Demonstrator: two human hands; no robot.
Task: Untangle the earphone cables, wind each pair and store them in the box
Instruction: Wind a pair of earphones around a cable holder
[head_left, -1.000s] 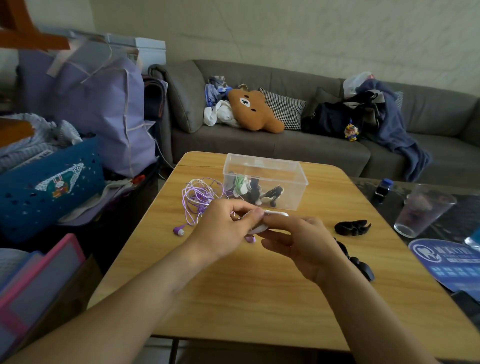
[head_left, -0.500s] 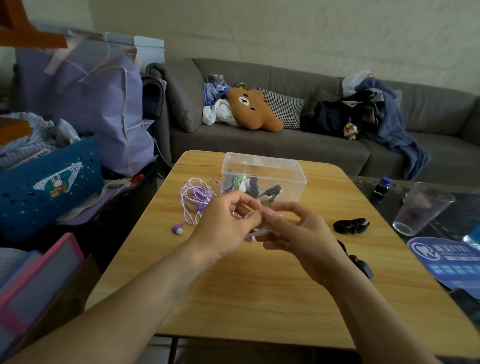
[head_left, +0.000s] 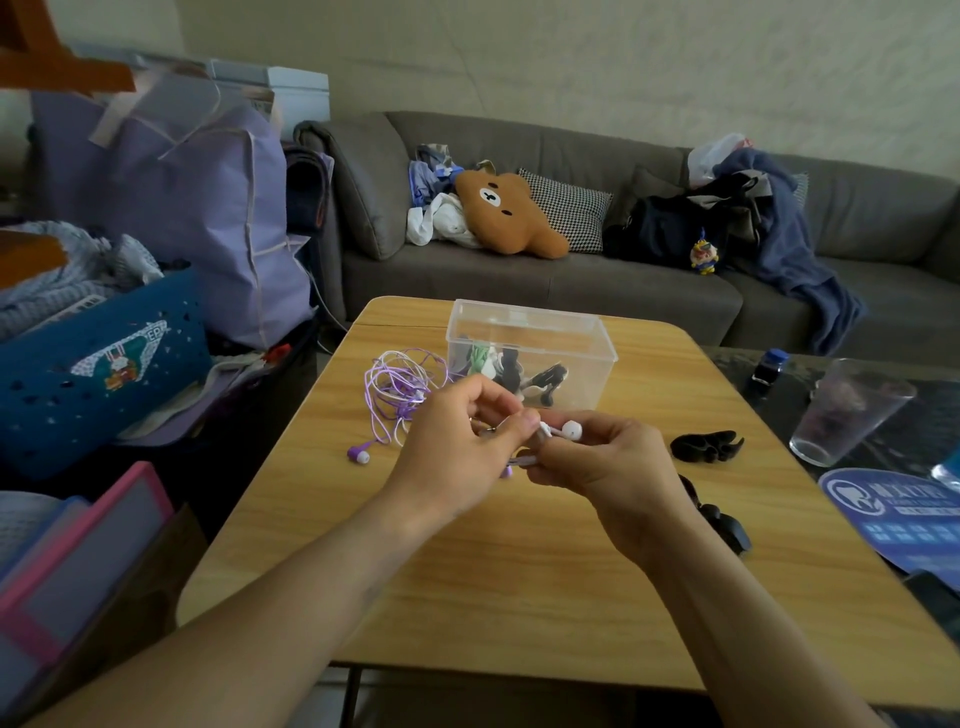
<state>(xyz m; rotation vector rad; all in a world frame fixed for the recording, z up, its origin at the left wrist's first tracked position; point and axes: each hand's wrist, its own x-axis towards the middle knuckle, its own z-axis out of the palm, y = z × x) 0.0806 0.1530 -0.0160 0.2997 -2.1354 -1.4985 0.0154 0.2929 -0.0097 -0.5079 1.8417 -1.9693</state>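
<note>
Hands meet mid-worktop, both working one pair of white earphones. My left hand (head_left: 457, 447) has its fingers (head_left: 511, 415) curled, pinching the white cable near the bud; my right hand (head_left: 613, 462) curls round the white earbud (head_left: 571, 430), which pokes out above the thumb. A short white loop shows under the knuckles, so I judge winding is under way, though how much cable is left is hidden by my hands.

Purple earphones (head_left: 397, 400) lie in a loose tangle on the worktop (head_left: 519, 597) just left of my left hand, one purple bud (head_left: 358, 454) trailing out toward me. Clear box (head_left: 530, 358) sits behind my hands, lid off, with some dark and green wound pairs already inside. Black cable ties (head_left: 706, 446) lie to the right.

To do it well, I'd guess: keep the bud pinned still, feed even loops with light tension, keep the white cable off the purple tangle, and hold the coil closed until it is in the box.
</note>
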